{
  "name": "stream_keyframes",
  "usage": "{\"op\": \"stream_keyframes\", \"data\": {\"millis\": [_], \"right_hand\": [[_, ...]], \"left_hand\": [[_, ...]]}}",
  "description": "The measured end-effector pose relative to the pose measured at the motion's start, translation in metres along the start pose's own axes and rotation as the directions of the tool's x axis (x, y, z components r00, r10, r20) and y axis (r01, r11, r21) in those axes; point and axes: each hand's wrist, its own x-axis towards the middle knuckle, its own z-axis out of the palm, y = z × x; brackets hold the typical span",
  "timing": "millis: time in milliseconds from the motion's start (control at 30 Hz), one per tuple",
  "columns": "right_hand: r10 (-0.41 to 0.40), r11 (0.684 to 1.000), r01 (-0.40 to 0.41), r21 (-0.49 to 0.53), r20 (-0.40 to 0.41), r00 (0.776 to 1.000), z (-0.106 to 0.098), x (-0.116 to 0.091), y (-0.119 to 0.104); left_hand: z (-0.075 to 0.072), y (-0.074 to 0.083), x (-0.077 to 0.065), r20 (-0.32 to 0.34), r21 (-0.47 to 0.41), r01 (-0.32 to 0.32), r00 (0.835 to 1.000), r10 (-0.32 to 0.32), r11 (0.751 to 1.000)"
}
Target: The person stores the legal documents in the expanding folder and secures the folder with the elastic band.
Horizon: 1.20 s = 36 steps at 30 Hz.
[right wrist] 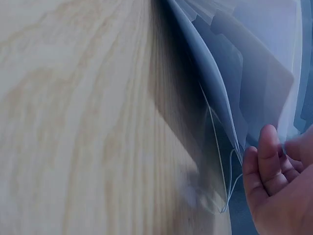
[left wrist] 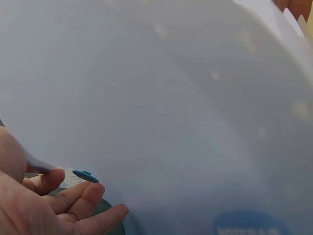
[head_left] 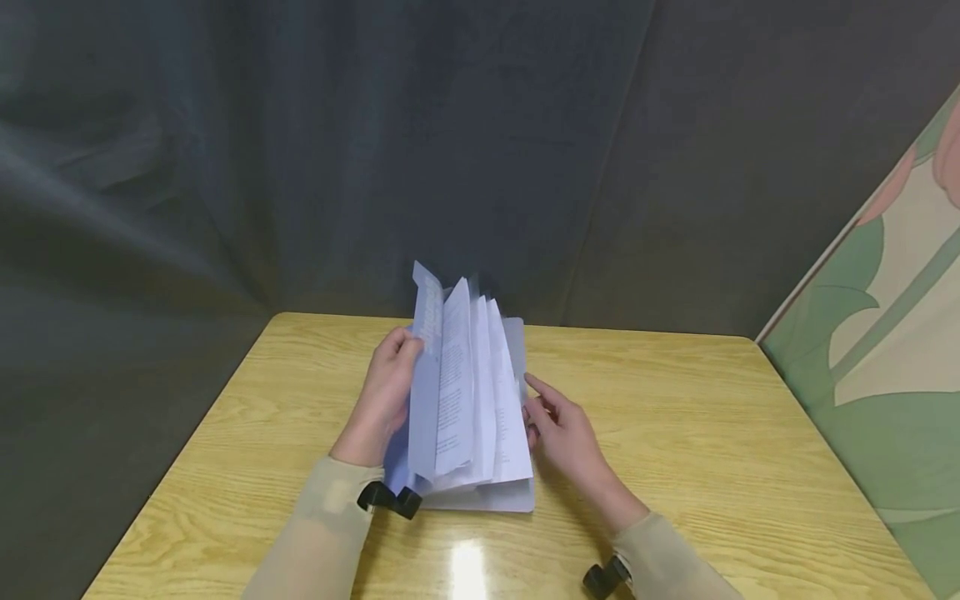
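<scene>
A pale blue-grey plastic document folder [head_left: 424,400] stands spread open on the table, with printed paper sheets [head_left: 454,392] and dividers fanned inside it. My left hand [head_left: 388,375] grips the folder's left cover, thumb on the inner side and fingers behind. In the left wrist view, a blue button [left wrist: 85,176] shows on the cover near the fingertips. My right hand [head_left: 564,429] is at the folder's right edge, index finger extended and the others loosely bent. In the right wrist view, its fingertips lie right by the dividers [right wrist: 266,73], near a thin looped elastic cord [right wrist: 231,191].
The wooden table [head_left: 660,417] reaches out on both sides of the folder. Dark cloth [head_left: 450,150] hangs behind and to the left. A flower-patterned panel [head_left: 885,358] borders the right side. Each wrist wears a small black camera [head_left: 392,498].
</scene>
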Motion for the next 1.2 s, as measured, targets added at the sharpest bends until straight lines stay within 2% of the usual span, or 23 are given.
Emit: {"op": "stream_keyframes", "data": {"millis": [267, 567, 800, 933, 1200], "right_hand": [[0.022, 0.999, -0.021, -0.027, 0.039, 0.999, 0.005, -0.001, 0.004], [0.002, 1.000, 0.001, -0.029, 0.080, 0.997, 0.010, 0.000, 0.009], [0.027, 1.000, -0.027, 0.003, 0.077, 0.997, 0.015, 0.000, 0.009], [0.060, 0.998, -0.059, -0.016, 0.071, 0.996, 0.016, 0.000, 0.009], [0.083, 0.997, -0.082, -0.012, 0.064, 0.995, 0.019, 0.001, 0.007]], "left_hand": [[0.002, -0.001, -0.001, -0.012, -0.030, 0.002, 1.000, -0.003, 1.000], [0.002, -0.001, -0.001, -0.007, -0.053, 0.015, 1.000, -0.015, 0.998], [0.000, -0.001, -0.001, 0.017, -0.101, 0.061, 0.998, -0.060, 0.993], [-0.001, -0.001, -0.002, 0.028, -0.101, 0.076, 0.997, -0.073, 0.992], [-0.001, -0.001, -0.003, 0.029, -0.111, 0.057, 0.998, -0.054, 0.992]]}}
